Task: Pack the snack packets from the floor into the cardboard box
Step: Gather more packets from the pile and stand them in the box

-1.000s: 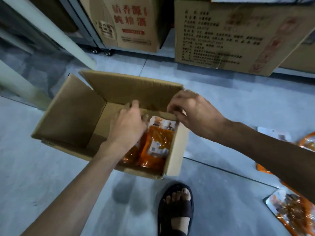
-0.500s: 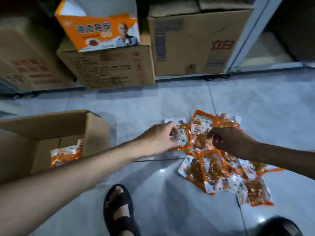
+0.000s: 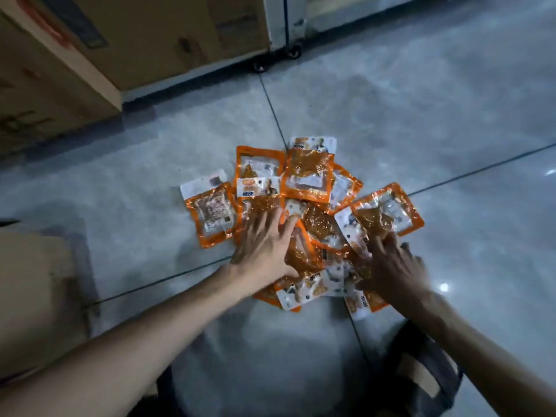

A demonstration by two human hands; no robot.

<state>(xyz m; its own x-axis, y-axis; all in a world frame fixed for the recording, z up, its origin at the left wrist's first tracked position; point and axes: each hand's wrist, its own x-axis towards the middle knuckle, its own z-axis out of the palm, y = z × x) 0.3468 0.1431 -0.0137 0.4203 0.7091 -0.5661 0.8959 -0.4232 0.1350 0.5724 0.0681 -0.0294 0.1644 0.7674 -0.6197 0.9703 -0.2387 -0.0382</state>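
Observation:
Several orange and white snack packets [image 3: 310,179] lie in an overlapping pile on the grey tiled floor. My left hand [image 3: 266,246] lies flat on the pile's left part, fingers spread over the packets. My right hand [image 3: 391,266] rests on the pile's right side, fingertips touching a packet [image 3: 388,207] with a clear window. Neither hand has lifted a packet. The cardboard box [image 3: 33,293] shows only as a blurred brown side at the left edge; its inside is hidden.
Large cardboard cartons [image 3: 126,40] stand at the back left. A rack on small black wheels [image 3: 293,51] stands behind the pile. My sandalled foot [image 3: 421,377] is at the bottom right. Bare tiled floor [image 3: 436,115] lies right of the pile.
The view swung from the box to the pile. Both hands left the box, reached the packets, and now press down on the pile, closer to me than half a second ago.

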